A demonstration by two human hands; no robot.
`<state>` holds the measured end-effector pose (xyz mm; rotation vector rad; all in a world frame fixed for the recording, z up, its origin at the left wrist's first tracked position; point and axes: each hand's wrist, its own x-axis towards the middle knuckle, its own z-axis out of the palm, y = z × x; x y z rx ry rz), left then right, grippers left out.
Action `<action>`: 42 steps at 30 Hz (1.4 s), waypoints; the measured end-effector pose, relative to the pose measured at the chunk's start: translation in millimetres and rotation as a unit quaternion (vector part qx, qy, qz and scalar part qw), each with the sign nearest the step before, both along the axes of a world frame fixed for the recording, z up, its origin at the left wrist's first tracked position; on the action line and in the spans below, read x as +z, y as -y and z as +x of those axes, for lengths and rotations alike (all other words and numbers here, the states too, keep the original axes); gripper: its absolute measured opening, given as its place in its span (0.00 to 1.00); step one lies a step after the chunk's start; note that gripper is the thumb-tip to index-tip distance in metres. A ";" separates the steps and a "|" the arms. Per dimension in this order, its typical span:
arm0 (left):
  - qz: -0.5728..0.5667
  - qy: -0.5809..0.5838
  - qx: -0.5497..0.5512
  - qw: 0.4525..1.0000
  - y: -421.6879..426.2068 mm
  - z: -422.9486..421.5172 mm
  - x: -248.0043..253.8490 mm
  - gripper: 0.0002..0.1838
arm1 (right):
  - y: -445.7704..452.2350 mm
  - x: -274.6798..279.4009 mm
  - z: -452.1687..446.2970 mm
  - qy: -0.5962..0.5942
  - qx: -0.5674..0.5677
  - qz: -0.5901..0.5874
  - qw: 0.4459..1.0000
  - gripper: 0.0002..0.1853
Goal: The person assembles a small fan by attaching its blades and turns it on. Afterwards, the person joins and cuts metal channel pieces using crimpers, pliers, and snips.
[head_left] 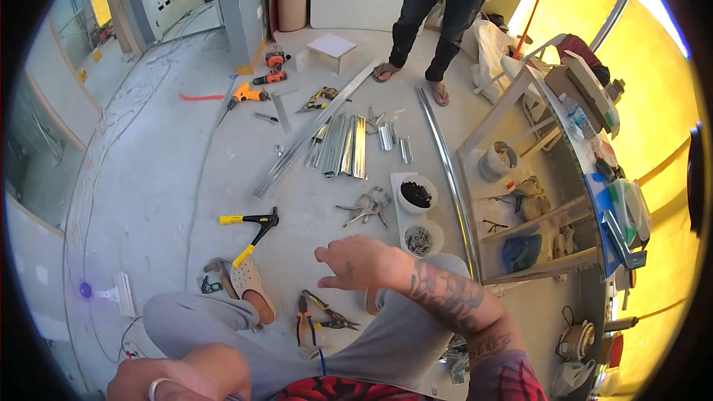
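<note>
My right hand [356, 263] is held out over my lap and the floor, thumb and forefinger apart, with nothing visible between them. Below it on the floor lie orange-and-black pliers [301, 319] and yellow-handled tin snips [334, 315]. Just beyond it rest metal locking clamps [365, 206]. A black two-handled tool with yellow grips [256, 229] lies to its left. Two white tubs stand to its right, with black screws [415, 194] in one and silver screws [419, 240] in the other. My left hand [174, 382], wearing a ring, is at the bottom left edge over my leg; its fingers are hidden.
Cut metal profiles [345, 145] and a long profile [316, 130] lie ahead; another long one [449, 171] is at right. Cordless drills [245, 95] lie farther back. A person in dark trousers [431, 7] stands beyond. A cluttered wooden workbench [538, 267] flanks the right side.
</note>
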<state>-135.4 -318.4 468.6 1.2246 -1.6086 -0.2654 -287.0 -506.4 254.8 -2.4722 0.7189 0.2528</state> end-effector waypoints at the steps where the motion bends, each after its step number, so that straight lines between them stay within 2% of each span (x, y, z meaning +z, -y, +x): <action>1: -0.001 0.000 0.000 1.000 -2.2 5.6 -3.4 0.06 | 0.4 -2.4 0.3 -0.005 -0.003 0.003 1.000 0.26; 3: -0.243 0.014 -0.034 0.969 -0.1 38.2 -23.5 0.11 | 1.8 -3.4 0.0 -0.007 -0.007 0.002 1.000 0.27; 4: -0.358 0.021 -0.051 0.932 2.9 57.0 -35.9 0.13 | 2.3 -3.3 -0.5 -0.011 -0.011 0.003 1.000 0.27; 6: -0.571 0.035 -0.080 0.816 11.9 75.7 -54.3 0.18 | 2.6 -3.0 -2.3 -0.013 -0.014 0.003 1.000 0.27; 7: -0.607 0.030 -0.081 0.790 12.4 79.0 -56.8 0.16 | 1.8 -3.5 -4.4 -0.006 -0.019 -0.004 1.000 0.27; 9: -0.616 0.025 -0.073 0.784 11.0 78.6 -58.5 0.12 | 2.1 2.1 -8.2 0.007 -0.020 -0.013 1.000 0.27; 12: -0.607 0.005 -0.087 0.790 28.4 81.0 -65.7 0.10 | 1.0 30.9 -25.2 0.033 -0.080 -0.036 0.996 0.27; 14: -0.531 0.013 -0.102 0.841 57.8 81.5 -84.9 0.10 | 10.5 39.4 -40.5 0.100 -0.146 -0.082 0.981 0.28; 15: -0.401 0.116 -0.069 0.906 79.9 86.3 -96.2 0.11 | 20.2 39.6 -48.8 0.102 -0.147 -0.077 0.981 0.28; 16: -0.272 0.196 -0.053 0.941 112.2 82.4 -107.2 0.13 | 31.4 39.1 -57.2 0.085 -0.181 -0.067 0.978 0.29; 17: -0.191 -0.159 -0.119 0.961 150.4 63.5 -156.9 0.14 | 43.1 37.8 -64.2 0.068 -0.214 -0.055 0.973 0.30; 18: -0.012 -0.337 -0.239 0.911 189.5 52.8 -164.2 0.17 | 55.1 39.4 -71.7 0.071 -0.215 -0.050 0.973 0.30; 19: 0.117 -0.336 -0.219 0.909 228.3 52.4 -196.5 0.18 | 66.5 42.7 -78.8 0.054 -0.252 0.000 0.966 0.30; 21: 0.292 -0.349 -0.121 0.882 293.2 42.6 -280.7 0.13 | 78.4 50.2 -87.3 0.028 -0.312 0.062 0.948 0.31; 23: 0.395 -0.311 -0.078 0.861 337.0 36.6 -378.5 0.13 | 84.2 26.8 -97.9 0.052 -0.304 0.036 0.951 0.31; 25: 0.525 -0.164 -0.053 0.834 369.5 39.6 -494.4 0.19 | 85.6 18.6 -105.0 0.074 -0.301 -0.004 0.951 0.31; 27: 0.530 0.020 -0.049 0.847 384.7 47.8 -605.6 0.27 | 80.7 27.9 -105.4 0.035 -0.340 0.046 0.939 0.31; 28: 0.531 0.018 -0.052 0.846 388.9 45.2 -627.2 0.27 | 79.1 28.8 -105.8 0.031 -0.341 0.046 0.938 0.31; 29: 0.516 0.057 -0.009 0.855 397.6 45.8 -642.2 0.29 | 80.1 28.6 -105.3 0.025 -0.347 0.024 0.937 0.30; 30: 0.499 0.099 0.032 0.860 409.6 47.0 -651.1 0.32 | 81.3 29.3 -103.5 0.020 -0.354 0.003 0.935 0.30; 33: 0.445 0.073 0.076 0.889 454.3 27.9 -659.1 0.35 | 79.2 44.5 -88.1 -0.024 -0.343 0.006 0.939 0.32; 37: 0.485 0.075 0.065 0.869 500.8 4.2 -671.6 0.36 | 80.4 51.9 -66.0 -0.055 -0.332 0.023 0.942 0.33; 40: 0.455 0.068 0.072 0.885 511.3 -6.2 -669.1 0.35 | 83.9 50.2 -57.7 -0.086 -0.281 0.048 0.955 0.35; 42: 0.511 0.071 0.101 0.851 513.7 -7.4 -657.3 0.36 | 76.8 41.1 -56.4 -0.001 -0.279 -0.018 0.960 0.31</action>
